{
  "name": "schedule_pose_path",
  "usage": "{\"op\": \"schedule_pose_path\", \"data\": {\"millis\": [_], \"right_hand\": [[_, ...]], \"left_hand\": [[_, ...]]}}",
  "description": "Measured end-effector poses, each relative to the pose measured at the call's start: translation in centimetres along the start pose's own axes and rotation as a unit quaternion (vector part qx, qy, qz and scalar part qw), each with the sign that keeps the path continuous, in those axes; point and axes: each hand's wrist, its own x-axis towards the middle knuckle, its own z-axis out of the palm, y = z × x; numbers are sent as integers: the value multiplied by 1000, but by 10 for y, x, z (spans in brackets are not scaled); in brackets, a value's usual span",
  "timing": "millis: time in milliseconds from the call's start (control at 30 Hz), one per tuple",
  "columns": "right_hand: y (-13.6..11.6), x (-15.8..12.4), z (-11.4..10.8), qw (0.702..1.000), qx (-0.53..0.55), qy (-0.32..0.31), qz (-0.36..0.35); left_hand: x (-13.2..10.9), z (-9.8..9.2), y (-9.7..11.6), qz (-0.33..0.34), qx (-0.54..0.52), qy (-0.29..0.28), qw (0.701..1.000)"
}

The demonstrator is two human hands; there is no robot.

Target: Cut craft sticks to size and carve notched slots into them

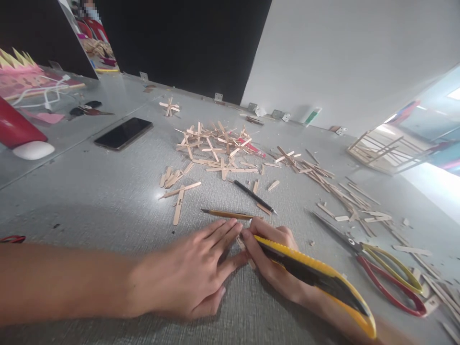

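My right hand (273,258) is wrapped round a yellow and black utility knife (316,275), its tip pointing down at a small wooden stick piece (241,244) on the grey table (108,201). My left hand (194,268) lies flat beside it, fingers stretched out and pressing on that stick piece. Most of the piece is hidden under the fingers of both hands. Just beyond the fingertips lie a pencil (230,214) and a black pen (253,195).
A heap of popsicle sticks (215,148) and thin cut strips (334,187) spreads across the table's middle and right. Red and yellow scissors (381,268) lie at the right, a phone (124,133) at the left, a stick frame model (384,151) far right.
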Motion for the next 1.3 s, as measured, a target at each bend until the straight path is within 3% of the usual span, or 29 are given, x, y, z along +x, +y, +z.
{"op": "schedule_pose_path", "data": {"millis": [300,667,867,1300], "right_hand": [[-1,-1,-1,1000,26,0,10],[1,3,0,997,51,-8,54],[0,4,0,1000,14,5,13],[-1,3,-4,998,26,-56,-23]], "left_hand": [[1,0,-2,11,1,-15,1000],[0,2,-1,8,9,7,1000],[1,0,-1,7,9,3,1000],[1,1,-4,10,-15,-7,1000]]}}
